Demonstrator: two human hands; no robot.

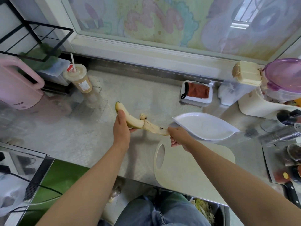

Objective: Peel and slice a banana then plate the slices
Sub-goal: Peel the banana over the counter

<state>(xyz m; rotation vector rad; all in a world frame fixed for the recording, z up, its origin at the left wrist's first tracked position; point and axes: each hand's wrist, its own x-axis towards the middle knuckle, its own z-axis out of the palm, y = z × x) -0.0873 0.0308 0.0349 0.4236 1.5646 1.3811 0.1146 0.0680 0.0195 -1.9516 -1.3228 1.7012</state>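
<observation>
My left hand (121, 128) grips a partly peeled banana (130, 119) above the counter, its green-yellow tip pointing away to the left. A strip of peel (155, 128) stretches from the banana toward the right, and my right hand (177, 136) pinches its end. A small curled bit of peel sticks up at the banana's middle. Just right of my right hand lies a white leaf-shaped plate (211, 128) with nothing on it. A beige cutting board (192, 168) with an oval handle hole lies at the counter's front edge, under my right forearm.
An iced drink cup with a straw (79, 79) and a pink kettle (17, 85) stand at the left. A tray with a brown cloth (196, 93) sits at the back. Containers and metal shakers (283, 132) crowd the right side; a black knife handle (291, 191) lies at the right edge.
</observation>
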